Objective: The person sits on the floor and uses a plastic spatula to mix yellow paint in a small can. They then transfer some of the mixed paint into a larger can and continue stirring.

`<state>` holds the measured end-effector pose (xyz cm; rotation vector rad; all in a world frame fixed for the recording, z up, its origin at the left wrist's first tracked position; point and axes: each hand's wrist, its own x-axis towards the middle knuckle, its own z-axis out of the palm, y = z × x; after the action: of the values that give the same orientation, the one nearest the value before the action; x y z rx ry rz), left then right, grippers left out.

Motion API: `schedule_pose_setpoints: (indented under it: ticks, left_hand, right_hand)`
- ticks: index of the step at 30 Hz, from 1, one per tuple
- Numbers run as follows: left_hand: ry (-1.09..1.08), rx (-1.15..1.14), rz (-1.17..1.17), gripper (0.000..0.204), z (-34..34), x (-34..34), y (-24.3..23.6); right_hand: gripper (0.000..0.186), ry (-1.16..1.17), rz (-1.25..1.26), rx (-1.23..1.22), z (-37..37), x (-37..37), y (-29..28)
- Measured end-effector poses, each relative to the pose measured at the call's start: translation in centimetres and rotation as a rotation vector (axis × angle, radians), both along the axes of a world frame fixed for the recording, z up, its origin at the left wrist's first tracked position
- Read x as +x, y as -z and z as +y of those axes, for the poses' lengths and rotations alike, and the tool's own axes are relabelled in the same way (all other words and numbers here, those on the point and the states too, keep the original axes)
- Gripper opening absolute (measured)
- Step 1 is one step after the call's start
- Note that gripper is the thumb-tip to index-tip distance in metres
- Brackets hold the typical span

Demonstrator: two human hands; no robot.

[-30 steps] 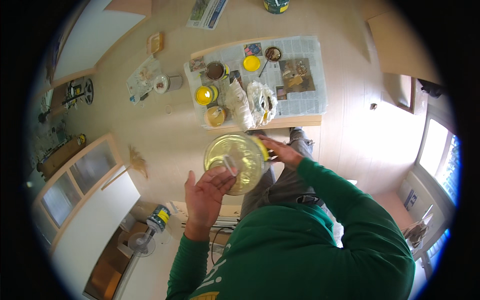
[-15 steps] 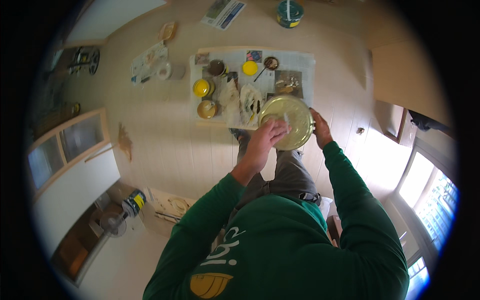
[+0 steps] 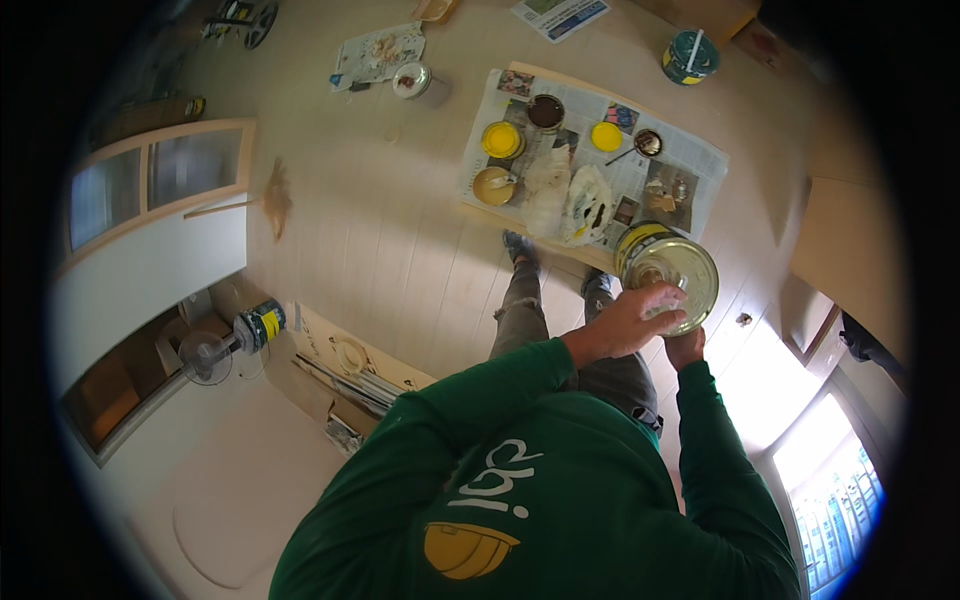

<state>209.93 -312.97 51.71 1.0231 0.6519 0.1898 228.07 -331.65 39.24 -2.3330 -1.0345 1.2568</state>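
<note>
A paint can (image 3: 703,272) with a dark and yellow label is tilted in front of me, its round, shiny metal end facing up toward me. My right hand (image 3: 686,345) supports it from the near right side, closed against its wall, the fingers mostly hidden behind the can. Over the metal end lies my left hand (image 3: 635,318), fingers and thumb apart and touching the surface. Whether that end is the lid or the base I cannot tell. Just beyond the can is a low board (image 3: 512,214) covered with newspaper (image 3: 690,143).
On the newspaper stand open cans of yellow (image 3: 502,140), brown (image 3: 546,111) and beige (image 3: 493,186) paint, plus lids and crumpled pale rags (image 3: 588,205). A white-topped tub (image 3: 412,80) and a green bucket (image 3: 690,57) stand on the floor. A pedestal fan (image 3: 205,357) is at left.
The can has tilted, so its labelled side now shows. My right hand has moved from its right edge to its near side. The view has shifted and turned.
</note>
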Motion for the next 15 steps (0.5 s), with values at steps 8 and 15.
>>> schedule_pose_setpoints:
  ticks: [8,15]
  left_hand:
    - [-0.119,0.177,0.153,0.036,5.1,-11.2,1.2]
    - [-0.396,1.227,0.69,0.099,15.6,-28.1,16.4]
  right_hand:
    - [0.054,1.169,1.093,0.361,-1.1,-2.9,2.7]
    - [0.035,0.613,0.546,-0.306,4.1,-12.1,-4.4]
